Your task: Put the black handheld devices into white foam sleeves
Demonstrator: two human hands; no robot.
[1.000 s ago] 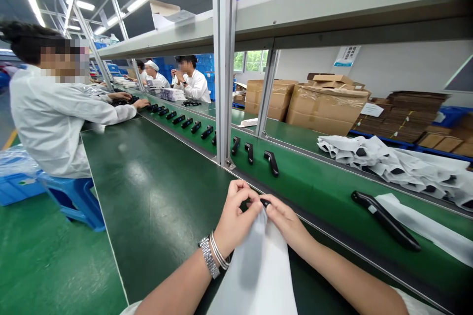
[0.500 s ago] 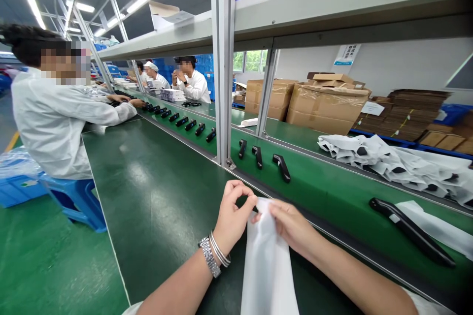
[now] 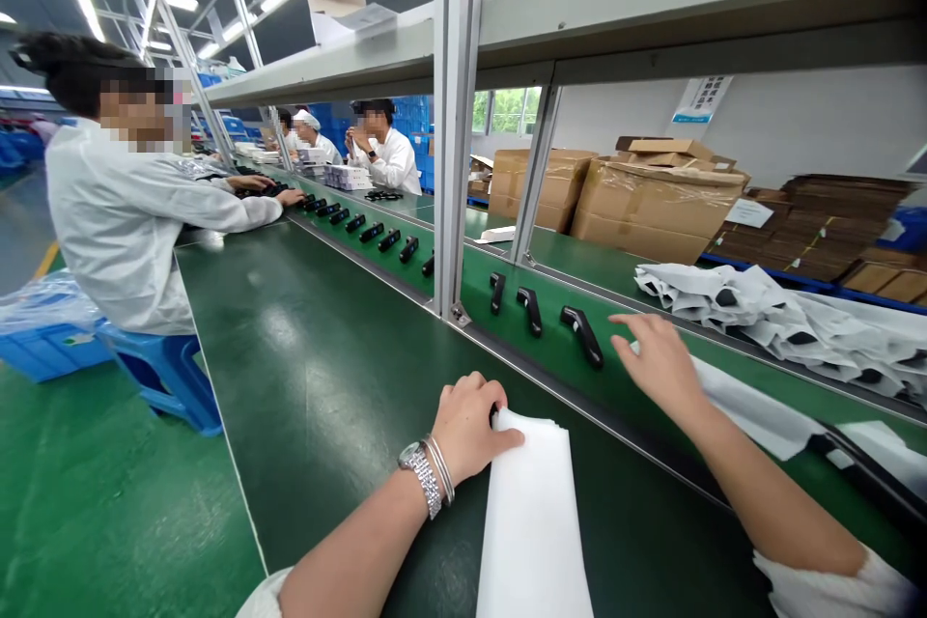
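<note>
My left hand (image 3: 470, 430), with a watch and bangles at the wrist, grips the top edge of a stack of flat white bags (image 3: 534, 512), thumb on top. The bags hang down toward the lower edge of the view. Over the green belt, my right hand (image 3: 660, 362) is open with its fingers apart and holds nothing. Just beyond its fingertips lies a black angled handheld device (image 3: 583, 336). Below the right hand a loose white bag (image 3: 753, 406) rests on the belt, beside a larger black device (image 3: 869, 473) partly hidden by my forearm.
More black devices (image 3: 389, 239) line the belt (image 3: 499, 348). White bags with black items inside (image 3: 789, 323) are heaped at the right. A metal post (image 3: 453, 135) rises beside the belt under a shelf (image 3: 652, 10). A co-worker (image 3: 123, 212) sits at the left. Cardboard boxes (image 3: 652, 203) stand behind.
My right hand has let go of the white bag and moved right over the belt, opening. A white bag now lies there. My left hand has closed on the stack's top edge.
</note>
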